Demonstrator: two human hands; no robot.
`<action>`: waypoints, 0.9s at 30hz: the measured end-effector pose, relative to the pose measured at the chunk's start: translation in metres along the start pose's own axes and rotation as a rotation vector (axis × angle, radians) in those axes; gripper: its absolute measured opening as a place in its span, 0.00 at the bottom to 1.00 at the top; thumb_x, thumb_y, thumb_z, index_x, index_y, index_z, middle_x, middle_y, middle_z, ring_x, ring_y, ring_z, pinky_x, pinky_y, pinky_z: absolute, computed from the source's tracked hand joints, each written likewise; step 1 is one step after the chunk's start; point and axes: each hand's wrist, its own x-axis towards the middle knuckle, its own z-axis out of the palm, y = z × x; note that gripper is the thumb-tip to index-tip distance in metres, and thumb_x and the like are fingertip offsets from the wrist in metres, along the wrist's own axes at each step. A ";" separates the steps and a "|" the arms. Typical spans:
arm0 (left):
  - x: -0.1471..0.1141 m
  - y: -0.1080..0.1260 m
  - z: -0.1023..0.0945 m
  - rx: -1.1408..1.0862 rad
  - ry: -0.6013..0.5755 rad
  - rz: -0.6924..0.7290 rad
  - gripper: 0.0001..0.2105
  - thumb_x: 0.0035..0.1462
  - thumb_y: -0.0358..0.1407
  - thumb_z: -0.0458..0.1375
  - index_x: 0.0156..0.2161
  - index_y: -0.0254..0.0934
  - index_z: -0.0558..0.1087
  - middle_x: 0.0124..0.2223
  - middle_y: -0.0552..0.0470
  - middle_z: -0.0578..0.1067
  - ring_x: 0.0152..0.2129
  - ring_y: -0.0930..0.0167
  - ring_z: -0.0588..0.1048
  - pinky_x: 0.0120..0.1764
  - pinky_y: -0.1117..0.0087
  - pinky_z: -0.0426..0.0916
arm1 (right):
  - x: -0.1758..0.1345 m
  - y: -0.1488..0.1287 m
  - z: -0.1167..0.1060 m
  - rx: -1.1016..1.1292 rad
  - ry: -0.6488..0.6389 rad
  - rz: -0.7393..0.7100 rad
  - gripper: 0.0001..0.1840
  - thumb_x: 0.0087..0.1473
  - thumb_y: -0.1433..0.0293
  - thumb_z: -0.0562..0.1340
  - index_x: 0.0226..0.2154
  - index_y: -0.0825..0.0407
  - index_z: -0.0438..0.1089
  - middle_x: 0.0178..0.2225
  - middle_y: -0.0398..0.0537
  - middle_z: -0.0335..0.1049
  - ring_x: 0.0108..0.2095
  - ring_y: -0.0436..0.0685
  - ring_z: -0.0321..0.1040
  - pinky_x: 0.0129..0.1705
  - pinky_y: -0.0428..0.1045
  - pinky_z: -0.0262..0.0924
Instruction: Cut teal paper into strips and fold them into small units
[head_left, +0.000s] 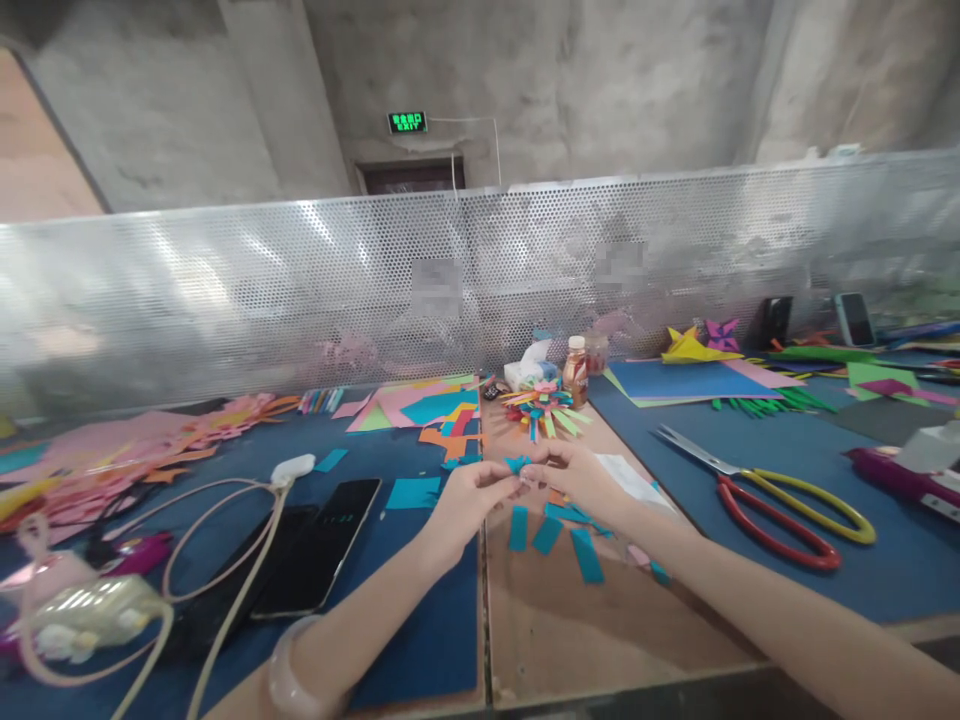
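My left hand [476, 492] and my right hand [570, 474] meet over the bare wooden strip, fingertips almost touching. Both are closed in a pinch on a small blue paper piece [517, 464], partly hidden by the fingers. Just below them lie several cut blue paper strips [586, 556] on the wood. Beyond the hands sits a bunch of many-coloured paper strips [544, 408]. A blue paper rectangle [412, 493] rests on the mat left of my left hand.
Red-and-yellow-handled scissors [780, 505] lie half open on the right mat. At left are a phone [322, 545], a looped cable [251, 570] and pink paper pieces [150, 445]. A bottle [576, 372] stands before the perforated metal screen [375, 290].
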 end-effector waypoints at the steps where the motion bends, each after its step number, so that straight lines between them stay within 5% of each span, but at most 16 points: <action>1: 0.000 0.000 0.000 -0.001 -0.001 0.009 0.09 0.44 0.38 0.56 0.28 0.33 0.72 0.28 0.50 0.75 0.28 0.70 0.72 0.30 0.73 0.62 | 0.000 0.001 -0.001 -0.001 -0.002 0.001 0.08 0.44 0.66 0.61 0.22 0.54 0.65 0.21 0.41 0.63 0.24 0.48 0.60 0.27 0.44 0.55; 20: 0.003 0.001 -0.002 0.052 -0.025 0.021 0.07 0.41 0.36 0.59 0.25 0.33 0.72 0.26 0.51 0.75 0.25 0.72 0.71 0.27 0.76 0.61 | 0.002 0.004 0.001 -0.046 -0.092 -0.033 0.09 0.46 0.64 0.59 0.27 0.54 0.67 0.25 0.43 0.65 0.27 0.49 0.62 0.30 0.45 0.57; 27: 0.001 0.002 -0.001 0.085 -0.032 0.007 0.06 0.41 0.36 0.58 0.24 0.34 0.72 0.24 0.53 0.75 0.21 0.73 0.70 0.25 0.75 0.61 | 0.002 0.006 0.000 -0.087 -0.099 -0.017 0.11 0.45 0.63 0.60 0.20 0.54 0.64 0.21 0.41 0.64 0.24 0.49 0.61 0.28 0.45 0.55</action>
